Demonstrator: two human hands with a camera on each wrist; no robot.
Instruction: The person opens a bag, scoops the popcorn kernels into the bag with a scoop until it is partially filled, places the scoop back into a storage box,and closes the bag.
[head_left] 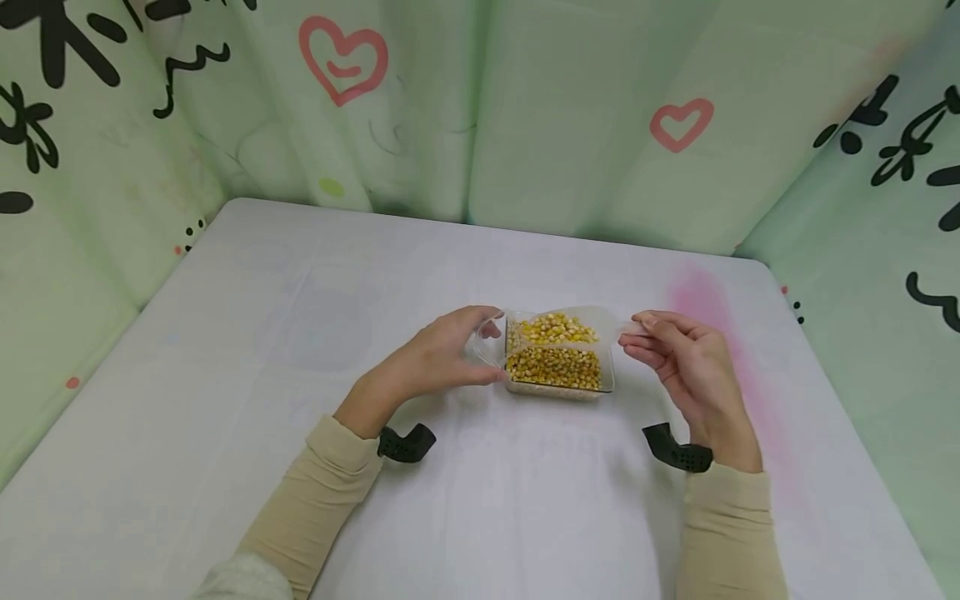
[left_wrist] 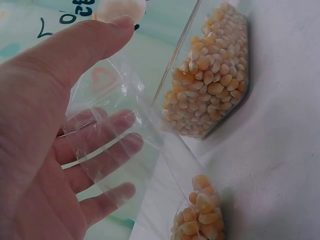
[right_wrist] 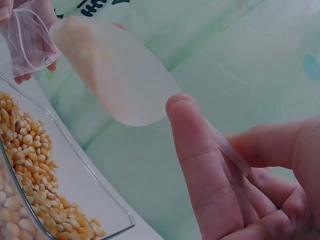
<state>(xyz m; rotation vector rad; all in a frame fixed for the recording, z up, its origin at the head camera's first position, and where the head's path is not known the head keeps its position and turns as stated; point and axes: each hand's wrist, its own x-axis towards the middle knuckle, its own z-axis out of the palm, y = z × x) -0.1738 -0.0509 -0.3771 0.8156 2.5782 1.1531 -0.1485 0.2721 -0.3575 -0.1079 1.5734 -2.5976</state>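
Observation:
A clear box [head_left: 607, 379] of yellow corn kernels [head_left: 555, 367] stands between both hands. My left hand [head_left: 442, 350] holds a clear zip bag [head_left: 486, 346] at the box's left side, thumb and fingers spread around its mouth. In the left wrist view, several kernels [left_wrist: 200, 212] lie low in the bag, and the fingers show through the film. My right hand [head_left: 690, 358] pinches the handle of a translucent white scoop [right_wrist: 137, 85] between thumb and fingers. Kernels fill the scoop's far part, held above the box with its tip toward the bag.
A white cloth [head_left: 337, 275] covers the table. Pale green curtains [head_left: 555, 108] with hearts and black marks hang along the back and both sides. Black wrist straps [head_left: 678, 450] sit at the cuffs of the beige sleeves.

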